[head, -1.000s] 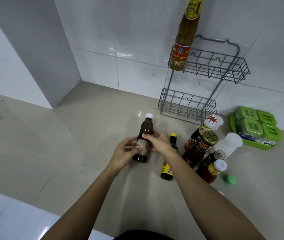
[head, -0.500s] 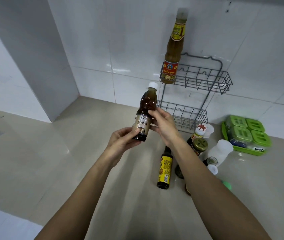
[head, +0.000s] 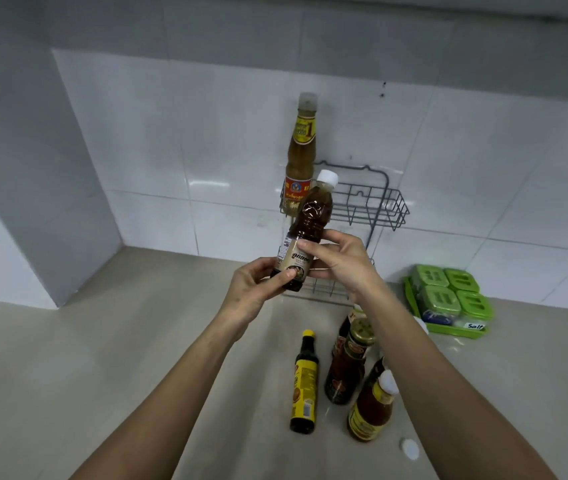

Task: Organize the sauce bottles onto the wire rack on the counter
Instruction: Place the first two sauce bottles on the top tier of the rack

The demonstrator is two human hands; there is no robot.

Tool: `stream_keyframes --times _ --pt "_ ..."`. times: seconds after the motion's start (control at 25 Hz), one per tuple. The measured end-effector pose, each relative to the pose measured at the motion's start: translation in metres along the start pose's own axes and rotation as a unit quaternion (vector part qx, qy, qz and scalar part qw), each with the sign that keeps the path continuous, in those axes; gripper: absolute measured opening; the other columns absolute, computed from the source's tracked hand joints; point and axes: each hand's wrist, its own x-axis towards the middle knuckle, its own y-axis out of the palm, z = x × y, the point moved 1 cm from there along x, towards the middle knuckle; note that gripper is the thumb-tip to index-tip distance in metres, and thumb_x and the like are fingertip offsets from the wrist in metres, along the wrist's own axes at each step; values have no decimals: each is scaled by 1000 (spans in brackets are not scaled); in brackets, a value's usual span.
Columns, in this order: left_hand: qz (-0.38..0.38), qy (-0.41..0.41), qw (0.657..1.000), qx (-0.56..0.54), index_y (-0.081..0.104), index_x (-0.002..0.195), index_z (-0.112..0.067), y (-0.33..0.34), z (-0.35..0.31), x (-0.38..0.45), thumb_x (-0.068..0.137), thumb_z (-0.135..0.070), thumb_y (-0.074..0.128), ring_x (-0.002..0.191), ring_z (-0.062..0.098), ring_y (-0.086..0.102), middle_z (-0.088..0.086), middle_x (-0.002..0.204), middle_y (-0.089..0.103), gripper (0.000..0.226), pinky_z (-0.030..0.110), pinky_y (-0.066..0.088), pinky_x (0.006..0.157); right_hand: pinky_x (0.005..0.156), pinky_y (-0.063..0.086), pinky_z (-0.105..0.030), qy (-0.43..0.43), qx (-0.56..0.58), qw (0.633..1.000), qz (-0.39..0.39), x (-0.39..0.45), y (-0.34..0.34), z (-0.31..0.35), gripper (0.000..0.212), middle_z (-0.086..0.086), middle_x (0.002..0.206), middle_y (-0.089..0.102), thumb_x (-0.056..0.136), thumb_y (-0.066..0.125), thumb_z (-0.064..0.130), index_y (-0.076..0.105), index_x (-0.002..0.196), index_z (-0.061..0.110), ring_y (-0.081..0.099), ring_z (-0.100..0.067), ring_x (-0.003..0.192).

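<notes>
1. At the lower centre of the frame, four bottles are left standing on the counter point(head: 102, 393): a yellow-labelled dark bottle point(head: 305, 384), a gold-lidded jar point(head: 348, 367), a white-capped orange sauce bottle point(head: 372, 408) and, partly hidden behind the jar, a red-labelled bottle point(head: 344, 336). A loose white cap point(head: 409, 447) lies at the lower right. These are judged to be waiting their turn and are best left undisturbed while the arms pass above them.

2. At the centre of the frame, the brown white-capped bottle point(head: 305, 233) is held clear of the counter, tilted slightly with its cap toward the upper right. It is clamped low at the base by the left hand point(head: 258, 289), and the label area is pinched by the right hand point(head: 339, 261); both hands are closed on it.

3. A steady placement is judged to call for the bottle to be brought upright before it is lowered, with the base guided by one hand and the body steadied by the other.

4. Behind the hands, the wire rack point(head: 372, 206) is seen against the tiled wall. Its lower shelf is mostly hidden by the hands.

5. At the left end of the upper shelf, a tall yellow-labelled sauce bottle point(head: 301, 157) is already stood. The free space to its right is judged the sensible target; the neighbour should not be knocked, and the base should be settled flat on the wires before the grip is released.

6. At the right edge, a green tray of lidded containers point(head: 448, 299) is set well apart from the rack and needs no handling.
</notes>
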Motion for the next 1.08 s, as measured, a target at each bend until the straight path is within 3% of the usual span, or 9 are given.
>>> stream_keyframes --times 0.12,0.2,0.28,0.36,0.48,0.56,0.72,0.92,1.08 --pt "56 37 993 97 61 129 -14 10 -18 26 83 -31 74 125 20 56 6 128 65 50 36 41 109 70 61 -29 -70 22 997 -22 7 -14 19 31 -5 96 75 82 73 9 65 112 11 74 -14 86" --pt "49 67 971 224 41 146 -23 17 -31 47 88 -39 66 144 18 32 2 153 40 65 35 29 114 77 60 -28 -130 12 990 -57 18 -24 34 37 -1 102 73 82 72 7 62 117 11 73 -11 92" --pt "11 117 920 374 17 155 -25 19 -42 70 91 -46 59 151 17 8 0 164 12 79 40 17 120 83 57 -23 -188 -29 976 -104 34 -35 50 41 3 107 71 83 72 11 60 121 14 70 -4 95" --pt "-10 146 846 513 2 156 -19 15 -42 93 93 -49 54 151 18 -7 2 165 -4 87 41 6 123 84 53 -18 -225 -96 957 -154 53 -42 62 42 4 110 70 84 72 20 57 124 19 68 -3 98" --pt "12 125 751 649 -10 154 -14 9 -30 115 95 -50 49 150 21 -16 5 163 -16 91 43 -1 123 83 51 -18 -237 -184 934 -192 81 -46 64 47 1 116 70 85 71 30 54 128 20 67 -11 103" --pt "33 124 723 678 -13 153 -13 9 -24 118 96 -49 48 150 22 -16 6 163 -18 91 44 1 123 84 53 -21 -224 -215 932 -189 95 -46 56 49 -3 119 69 85 71 30 52 130 19 66 -15 107" --pt "29 142 714 685 -13 153 -12 6 -19 119 96 -45 49 150 21 -15 7 163 -16 90 43 3 124 90 53 -30 -195 -239 937 -165 114 -41 37 52 -6 124 67 85 71 29 51 132 18 65 -21 111" --pt "32 146 726 672 -13 153 -12 4 -16 123 96 -40 52 151 20 -14 6 164 -15 91 41 3 124 93 55 -42 -159 -286 933 -147 124 -40 22 58 -4 126 67 83 72 37 50 134 22 65 -23 112" --pt "28 148 736 660 -13 153 -11 4 -13 123 95 -38 54 151 20 -14 6 164 -15 93 39 3 124 91 56 -43 -143 -310 929 -145 128 -43 19 59 -4 123 69 81 72 41 50 133 24 68 -23 107"
